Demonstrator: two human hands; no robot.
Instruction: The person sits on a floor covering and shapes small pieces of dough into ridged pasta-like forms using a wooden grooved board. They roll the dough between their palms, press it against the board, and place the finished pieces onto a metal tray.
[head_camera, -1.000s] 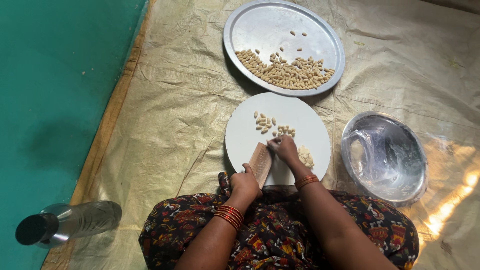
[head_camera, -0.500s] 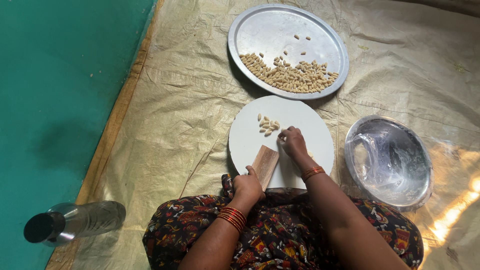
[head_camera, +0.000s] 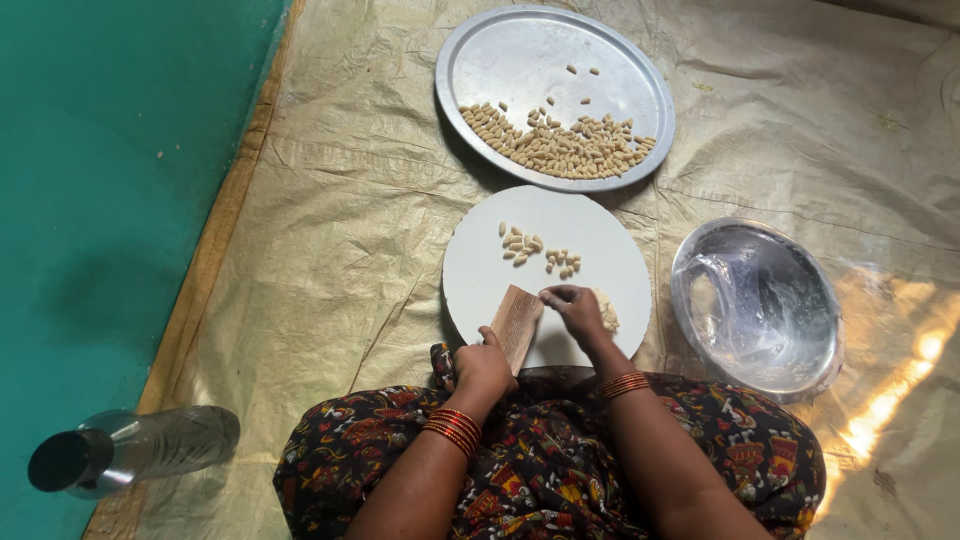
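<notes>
My left hand (head_camera: 482, 364) grips the near end of a small ridged wooden board (head_camera: 517, 322) that leans on a round white board (head_camera: 470, 272). My right hand (head_camera: 578, 310) has its fingertips pinched at the wooden board's top edge; what they hold is too small to see. A lump of pale dough (head_camera: 606, 308) lies beside that hand. Two small clusters of shaped dough pieces (head_camera: 538, 250) rest farther out on the white board. Beyond it a large steel plate (head_camera: 500, 55) holds a heap of the same pieces (head_camera: 560, 148).
A shiny steel bowl (head_camera: 758, 305) sits to the right on the golden plastic sheet (head_camera: 340, 230). A steel bottle (head_camera: 130, 450) lies at the lower left by the sheet's edge. Green floor (head_camera: 110, 170) runs along the left. My patterned dress (head_camera: 540, 470) covers my lap.
My right hand has drawn back from the far dough pieces to the top of the wooden board. A second small cluster now lies on the white board. The left hand kept its grip.
</notes>
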